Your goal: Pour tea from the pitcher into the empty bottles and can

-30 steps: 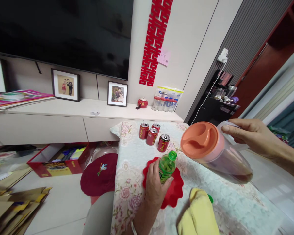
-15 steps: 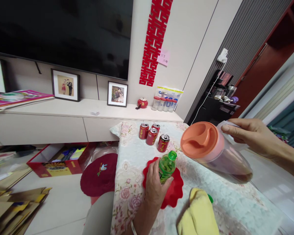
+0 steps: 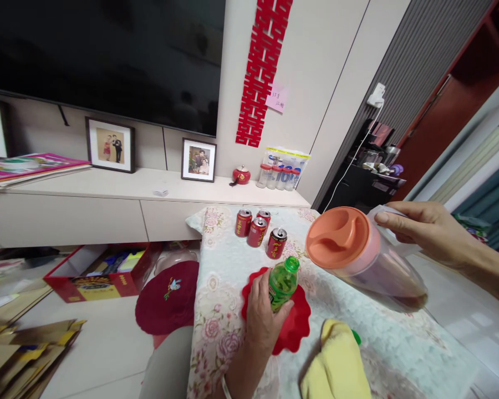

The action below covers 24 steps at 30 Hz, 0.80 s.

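Observation:
My left hand (image 3: 261,310) is wrapped round a green plastic bottle (image 3: 283,282), uncapped, which stands upright over a red scalloped tray (image 3: 298,327). On the right, my right hand (image 3: 418,224) grips the handle of a clear pitcher (image 3: 393,280) with an orange lid. The pitcher is tilted toward the bottle, and brown liquid lies low inside it. Its lid end is apart from the bottle's mouth, up and to the right; no stream of liquid can be made out. Nearer me lies a folded yellow cloth (image 3: 336,360), with a green cap (image 3: 356,337) partly hidden behind it.
Several red drink cans, one of them a dark-topped can (image 3: 276,244), stand behind the bottle on the flowered tablecloth (image 3: 216,299). Beyond is a white cabinet (image 3: 166,191) with photo frames and glass jars (image 3: 276,177). A maroon-covered stool (image 3: 166,299) and red box (image 3: 103,277) are at left.
Almost nothing differs. The whole view has shifted very slightly, while both hands, the bottle and the tilted pitcher keep their places.

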Each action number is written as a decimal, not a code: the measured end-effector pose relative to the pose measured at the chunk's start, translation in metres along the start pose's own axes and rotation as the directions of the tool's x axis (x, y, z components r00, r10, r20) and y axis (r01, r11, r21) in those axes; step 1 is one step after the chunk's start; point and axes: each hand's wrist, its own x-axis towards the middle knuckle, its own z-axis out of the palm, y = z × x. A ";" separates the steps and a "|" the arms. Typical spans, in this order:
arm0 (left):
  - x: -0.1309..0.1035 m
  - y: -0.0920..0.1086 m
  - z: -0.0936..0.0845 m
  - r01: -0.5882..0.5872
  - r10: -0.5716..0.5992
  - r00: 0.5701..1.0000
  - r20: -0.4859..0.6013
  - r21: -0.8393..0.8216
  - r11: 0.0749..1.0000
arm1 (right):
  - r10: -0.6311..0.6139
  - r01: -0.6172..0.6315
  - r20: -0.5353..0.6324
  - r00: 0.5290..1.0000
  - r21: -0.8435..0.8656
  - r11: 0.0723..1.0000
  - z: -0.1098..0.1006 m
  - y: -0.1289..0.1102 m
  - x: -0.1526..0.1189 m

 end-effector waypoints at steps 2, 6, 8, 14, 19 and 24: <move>0.000 0.000 0.000 -0.001 0.001 1.000 0.005 0.001 1.000 | -0.001 0.001 0.012 1.000 0.006 1.000 -0.001 0.002 0.000; 0.000 -0.001 0.000 -0.001 0.001 1.000 0.006 -0.003 1.000 | 0.006 -0.006 0.004 1.000 0.011 1.000 -0.002 0.004 0.001; 0.001 -0.001 -0.001 -0.003 0.003 1.000 0.009 -0.002 1.000 | 0.016 -0.016 -0.006 1.000 0.011 1.000 -0.001 0.004 0.001; 0.001 0.000 -0.001 -0.003 0.003 1.000 0.021 0.000 1.000 | 0.008 -0.008 -0.015 1.000 0.001 1.000 -0.001 0.000 0.001; 0.001 0.001 0.000 0.002 -0.002 1.000 0.002 -0.013 1.000 | -0.007 0.007 -0.008 1.000 -0.007 1.000 0.000 -0.001 0.001; 0.001 0.001 0.000 -0.008 0.008 1.000 -0.027 -0.005 1.000 | -0.019 0.019 0.002 1.000 -0.006 1.000 -0.002 0.004 0.002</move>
